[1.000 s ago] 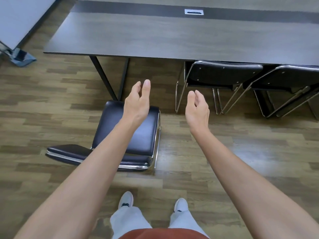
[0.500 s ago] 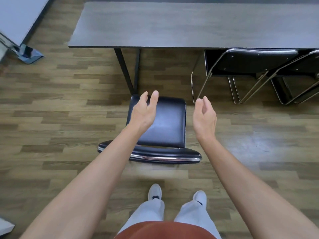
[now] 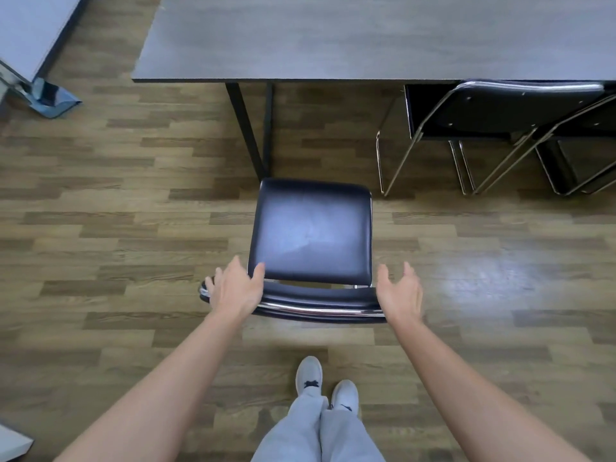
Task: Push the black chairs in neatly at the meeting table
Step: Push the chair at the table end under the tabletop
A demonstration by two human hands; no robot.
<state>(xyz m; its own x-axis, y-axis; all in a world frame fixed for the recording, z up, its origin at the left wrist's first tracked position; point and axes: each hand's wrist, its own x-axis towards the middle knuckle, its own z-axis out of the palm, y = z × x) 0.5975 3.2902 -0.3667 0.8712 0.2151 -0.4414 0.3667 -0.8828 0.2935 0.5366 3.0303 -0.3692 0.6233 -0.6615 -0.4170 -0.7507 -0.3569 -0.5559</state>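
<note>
Head view: both hands have dropped to the black chair backrest; left hand wraps its corner, right hand spread, holding nothing; push toward tabletop imminent.

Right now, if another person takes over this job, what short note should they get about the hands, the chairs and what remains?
Left hand: on the left end of the pulled-out chair's backrest, fingers draped over it, thumb by the seat.
Right hand: open at the backrest's right end; contact cannot be told.
Pulled-out chair: stands on the floor, seat facing the meeting table, just in front of the table leg.
Done: two chairs on the right are already tucked under.
Left: grip the backrest and push this chair in, probably clear of the leg.
</note>
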